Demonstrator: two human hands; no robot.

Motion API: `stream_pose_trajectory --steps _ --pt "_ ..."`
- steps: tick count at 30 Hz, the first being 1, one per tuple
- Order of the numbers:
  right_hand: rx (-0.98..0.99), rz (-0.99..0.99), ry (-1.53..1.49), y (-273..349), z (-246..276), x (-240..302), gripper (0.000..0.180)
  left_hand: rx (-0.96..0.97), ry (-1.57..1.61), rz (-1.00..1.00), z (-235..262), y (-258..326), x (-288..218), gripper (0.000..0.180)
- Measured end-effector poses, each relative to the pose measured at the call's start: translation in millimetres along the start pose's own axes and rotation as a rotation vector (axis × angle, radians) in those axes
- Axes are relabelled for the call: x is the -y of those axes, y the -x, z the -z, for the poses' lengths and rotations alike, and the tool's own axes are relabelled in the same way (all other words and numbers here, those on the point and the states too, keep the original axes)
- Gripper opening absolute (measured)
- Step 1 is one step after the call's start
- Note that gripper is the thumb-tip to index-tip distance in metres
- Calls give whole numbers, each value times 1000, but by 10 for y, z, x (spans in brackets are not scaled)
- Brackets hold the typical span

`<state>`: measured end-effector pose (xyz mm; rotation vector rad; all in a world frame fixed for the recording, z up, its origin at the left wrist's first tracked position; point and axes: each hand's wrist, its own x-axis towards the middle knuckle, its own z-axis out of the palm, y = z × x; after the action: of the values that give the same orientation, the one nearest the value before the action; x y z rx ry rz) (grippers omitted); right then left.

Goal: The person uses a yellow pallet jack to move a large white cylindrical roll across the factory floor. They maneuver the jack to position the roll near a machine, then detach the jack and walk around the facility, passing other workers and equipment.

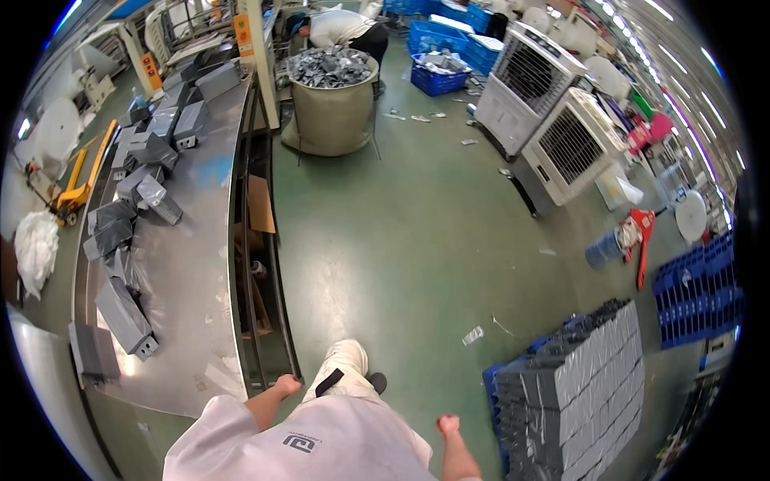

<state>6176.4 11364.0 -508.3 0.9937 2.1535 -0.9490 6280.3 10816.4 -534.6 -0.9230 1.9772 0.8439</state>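
Observation:
My left hand hangs beside the corner of a long metal table, close to the dark rail along its side. Its fingers look curled, and I see nothing in them. Low on the right, my right hand is loosely closed in the air with nothing visible in it. Grey plastic-wrapped packages lie scattered along the table's left side. To the right of my right hand, a stack of grey wrapped packages stands on a blue pallet.
Ahead stands a big beige sack full of grey scraps, with a person bending behind it. Two air coolers, a red pallet jack, a blue drum and blue pallets stand to the right. Paper scraps litter the green floor.

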Motion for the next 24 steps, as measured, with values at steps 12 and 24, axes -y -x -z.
stream_pose_trajectory --steps 12,24 --pt "309 341 11 -2024 -608 5610 15 -153 187 183 1550 -1742 -2040 45" --pt "125 670 476 -3317 -1315 8849 15 -563 520 -103 5611 -3345 -4880 58"
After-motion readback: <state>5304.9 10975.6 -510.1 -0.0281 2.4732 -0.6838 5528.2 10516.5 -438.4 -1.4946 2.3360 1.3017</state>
